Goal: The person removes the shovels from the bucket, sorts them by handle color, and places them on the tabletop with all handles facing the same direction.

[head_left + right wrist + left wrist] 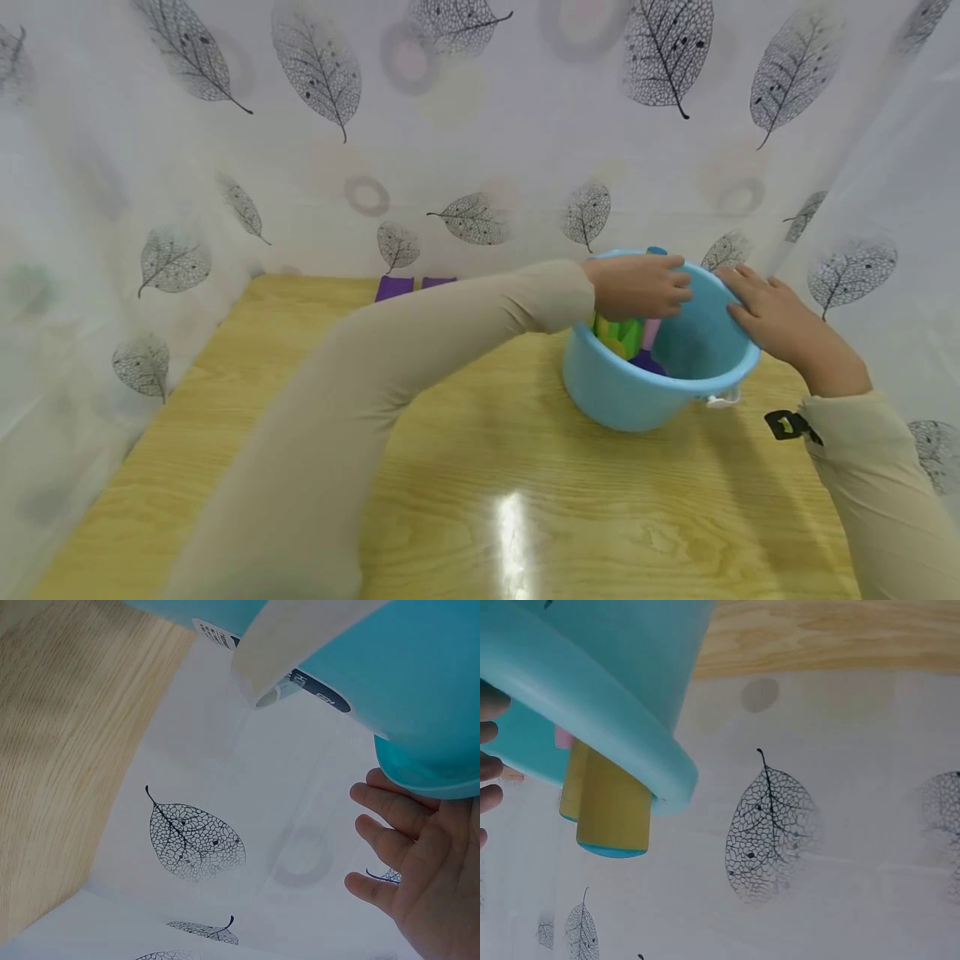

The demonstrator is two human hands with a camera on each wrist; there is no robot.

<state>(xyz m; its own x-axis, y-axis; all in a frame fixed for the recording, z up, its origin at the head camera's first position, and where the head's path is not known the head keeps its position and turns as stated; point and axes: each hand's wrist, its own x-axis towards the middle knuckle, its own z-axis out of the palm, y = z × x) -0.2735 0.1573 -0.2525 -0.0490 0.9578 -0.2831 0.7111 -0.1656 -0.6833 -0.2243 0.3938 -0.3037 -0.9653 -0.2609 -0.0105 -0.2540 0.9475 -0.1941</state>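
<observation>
Blue bucket (622, 396) is sitting at about 3 o'clock on the table (450, 467). Left hand (637, 287) is hanging over its mouth, fingers loosely bent, apparently gripping nothing. Right hand (783, 325) is resting relaxed, ungripping, on the 2 o'clock rim. Yellow handles (615, 802) are poking past the rim; the left hand could be snagging one. Uneven right-side pressure could be tipping everything.

Label (321, 691), on outer wall of light blue bucket (420, 682): pale and dark areas, printed characters in several lines, partly covered by pale band (292, 641); wording illegible, print small and blurred. Black tab (783, 425), at right cuff (847, 421): yellow-green mark, too small to read.
</observation>
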